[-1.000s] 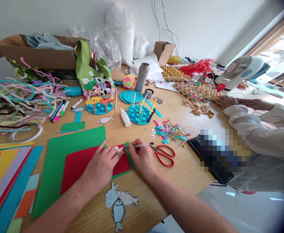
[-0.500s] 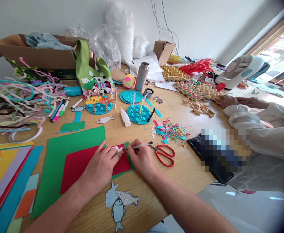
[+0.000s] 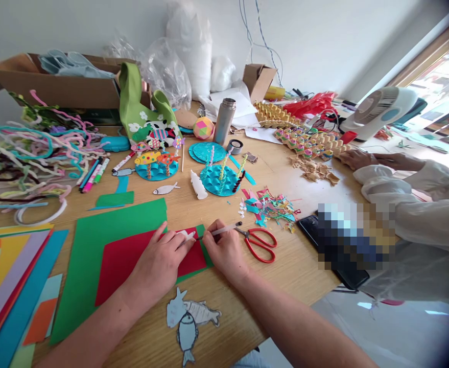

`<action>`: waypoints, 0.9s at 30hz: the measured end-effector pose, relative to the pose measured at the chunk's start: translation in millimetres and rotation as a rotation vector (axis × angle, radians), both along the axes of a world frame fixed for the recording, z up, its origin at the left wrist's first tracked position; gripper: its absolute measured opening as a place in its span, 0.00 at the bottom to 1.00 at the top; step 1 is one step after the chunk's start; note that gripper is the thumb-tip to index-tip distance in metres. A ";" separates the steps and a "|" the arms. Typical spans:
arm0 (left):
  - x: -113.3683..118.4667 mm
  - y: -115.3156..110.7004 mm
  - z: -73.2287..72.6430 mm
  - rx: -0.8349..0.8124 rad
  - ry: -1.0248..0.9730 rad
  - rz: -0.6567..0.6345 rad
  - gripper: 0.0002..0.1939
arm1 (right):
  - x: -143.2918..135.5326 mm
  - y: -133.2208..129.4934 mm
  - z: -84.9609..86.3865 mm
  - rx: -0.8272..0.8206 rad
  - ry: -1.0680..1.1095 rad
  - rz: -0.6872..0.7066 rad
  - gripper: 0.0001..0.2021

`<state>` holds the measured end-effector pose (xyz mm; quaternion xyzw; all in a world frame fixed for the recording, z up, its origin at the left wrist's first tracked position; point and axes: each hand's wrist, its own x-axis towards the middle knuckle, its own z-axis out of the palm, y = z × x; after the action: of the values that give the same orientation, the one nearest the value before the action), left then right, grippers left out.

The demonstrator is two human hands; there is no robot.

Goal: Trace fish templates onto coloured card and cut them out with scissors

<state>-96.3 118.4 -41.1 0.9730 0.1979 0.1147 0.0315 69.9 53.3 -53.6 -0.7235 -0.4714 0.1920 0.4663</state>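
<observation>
My right hand (image 3: 225, 251) is closed round a slim clear pen (image 3: 227, 228), its tip at the edge of a small white paper cutout (image 3: 188, 235). That cutout lies on a sheet of red paper (image 3: 113, 266), mostly covered by my left hand (image 3: 163, 260). The fingers of my left hand are spread and press the cutout and paper down. Under the red sheet lies a larger green sheet (image 3: 82, 245). Scissors with red handles (image 3: 260, 245) rest just right of my right hand. Near the table's front edge are several grey paper fish cutouts (image 3: 188, 332).
Coloured paper sheets (image 3: 17, 286) fan out at left, below a heap of pipe cleaners (image 3: 36, 148). Blue egg-tray discs (image 3: 220, 181), a white glue bottle (image 3: 198, 185) and paper scraps (image 3: 270, 207) lie beyond my hands. At right are a phone (image 3: 352, 276) and another person's hands (image 3: 356, 158).
Almost nothing differs. My right hand and the pen have shifted very slightly at the cutout's edge; my left hand keeps its place.
</observation>
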 end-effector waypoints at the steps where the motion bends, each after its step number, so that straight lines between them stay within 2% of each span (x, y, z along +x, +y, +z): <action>1: -0.1 0.1 -0.1 -0.001 0.001 0.001 0.26 | 0.1 -0.1 -0.1 0.000 -0.001 0.001 0.07; 12: 0.3 0.0 0.5 0.011 -0.002 0.005 0.26 | 0.9 -1.9 1.0 0.014 -0.004 0.013 0.07; 19: 0.3 -1.1 1.6 -0.022 0.005 0.020 0.25 | -1.0 -4.8 3.1 0.105 0.117 -0.009 0.09; 22: 1.2 -2.7 3.3 -0.017 0.023 0.036 0.26 | -0.1 -5.3 6.8 0.163 0.042 0.064 0.07; 27: 1.4 -5.1 3.2 -0.041 0.021 0.049 0.26 | 1.7 -1.9 6.9 0.186 -0.201 0.203 0.11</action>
<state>-94.9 113.3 -37.9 0.9681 0.2243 0.1014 0.0466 71.6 51.4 -46.8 -0.6413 -0.6021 0.1205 0.4601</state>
